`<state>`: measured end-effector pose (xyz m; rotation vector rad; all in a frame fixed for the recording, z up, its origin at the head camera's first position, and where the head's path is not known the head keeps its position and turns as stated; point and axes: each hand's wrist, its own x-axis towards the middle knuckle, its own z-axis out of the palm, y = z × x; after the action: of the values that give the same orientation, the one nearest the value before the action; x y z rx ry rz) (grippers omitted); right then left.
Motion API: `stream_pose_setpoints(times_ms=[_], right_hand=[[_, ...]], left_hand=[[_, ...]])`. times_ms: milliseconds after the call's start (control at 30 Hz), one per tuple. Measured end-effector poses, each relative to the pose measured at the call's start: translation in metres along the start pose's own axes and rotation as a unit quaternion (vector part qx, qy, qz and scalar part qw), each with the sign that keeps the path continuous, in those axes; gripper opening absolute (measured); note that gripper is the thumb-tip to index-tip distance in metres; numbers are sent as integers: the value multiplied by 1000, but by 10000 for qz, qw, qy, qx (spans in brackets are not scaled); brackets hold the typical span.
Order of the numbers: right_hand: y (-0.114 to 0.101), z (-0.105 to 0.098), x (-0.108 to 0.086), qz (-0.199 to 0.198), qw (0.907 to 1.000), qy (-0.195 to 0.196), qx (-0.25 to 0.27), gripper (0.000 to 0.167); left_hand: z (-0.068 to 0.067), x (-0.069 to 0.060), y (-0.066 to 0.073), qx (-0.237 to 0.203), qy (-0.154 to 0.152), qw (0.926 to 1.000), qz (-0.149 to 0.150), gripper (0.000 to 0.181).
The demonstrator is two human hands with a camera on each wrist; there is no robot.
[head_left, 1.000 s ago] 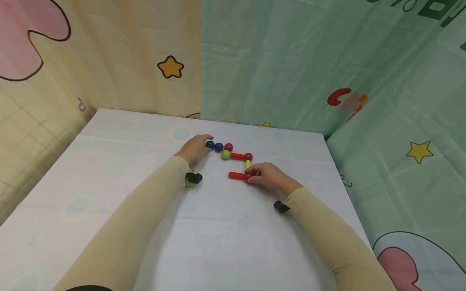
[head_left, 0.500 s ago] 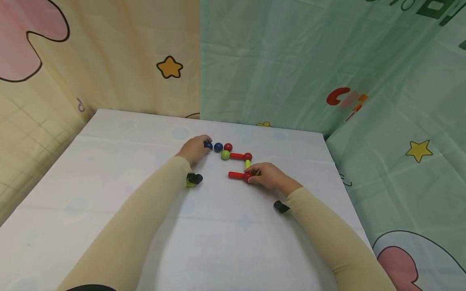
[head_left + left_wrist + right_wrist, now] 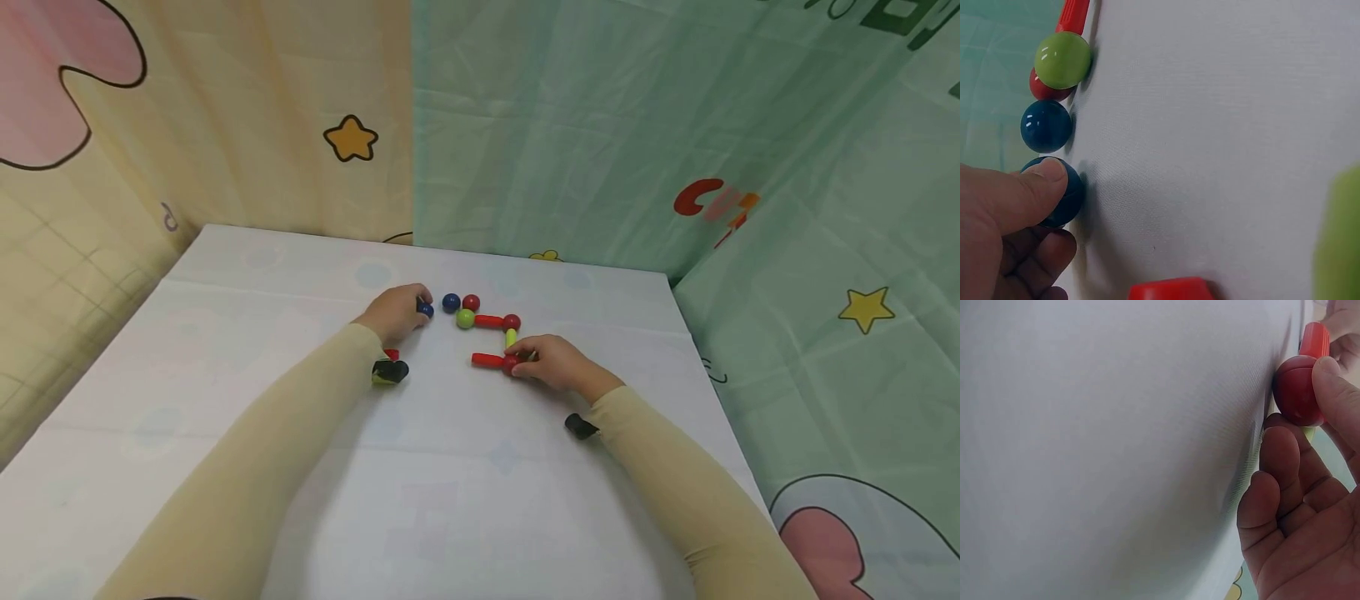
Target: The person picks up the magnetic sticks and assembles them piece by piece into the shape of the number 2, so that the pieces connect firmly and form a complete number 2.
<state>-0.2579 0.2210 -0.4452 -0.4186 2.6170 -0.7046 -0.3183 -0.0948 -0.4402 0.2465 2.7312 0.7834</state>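
Two curtains back the scene, a cream curtain (image 3: 262,83) towards 11 o'clock and a green curtain (image 3: 562,125) towards 1, behind a white table (image 3: 450,500). Clock directions follow the head view.

The left hand (image 3: 393,314) pinches a blue ball (image 3: 1071,200), thumb on it and fingers curled, the grip no wider than the ball; whether the ball touches the table I cannot tell. Between 2 and 3 o'clock from it, just apart, sits a loose blue ball (image 3: 451,302). A far red ball (image 3: 471,302) lies at 3 o'clock from that one, and a green ball (image 3: 465,319) between 4 and 5.

From the green ball, a long red rod (image 3: 490,322) runs to 3 o'clock and meets a corner red ball (image 3: 512,322). A yellow rod (image 3: 511,337) leads from there to 6 o'clock, to the near red ball (image 3: 1295,390). The right hand (image 3: 558,364) holds this last ball with the thumb against it, its other fingers loosely bent. A lower red rod (image 3: 487,361) points to 9 o'clock from it.

By the left wrist lie a red piece (image 3: 1171,289) and a blurred green shape (image 3: 1341,240).
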Motion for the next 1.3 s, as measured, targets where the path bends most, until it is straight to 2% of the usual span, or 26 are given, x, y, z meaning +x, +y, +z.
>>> stream_pose_setpoints(times_ms=[167,333,600,933,1300], right_hand=[[0,0,0,-60,10000,10,-18,40],[0,1,0,-75,10000,7,1,40],[-4,3,1,-71,10000,-60,-4,41],[-13,5,4,-103,9999,-90,29,41],[-23,9,13,-131,9998,-127,-25,40]], left_hand=[[-1,-11,1,179,-286,9994,20,43],[0,-22,2,366,-422,9983,152,42],[5,-35,3,91,-625,9978,181,39],[12,-49,3,-144,-619,9971,415,39],[18,-52,1,-101,-563,9966,602,39]])
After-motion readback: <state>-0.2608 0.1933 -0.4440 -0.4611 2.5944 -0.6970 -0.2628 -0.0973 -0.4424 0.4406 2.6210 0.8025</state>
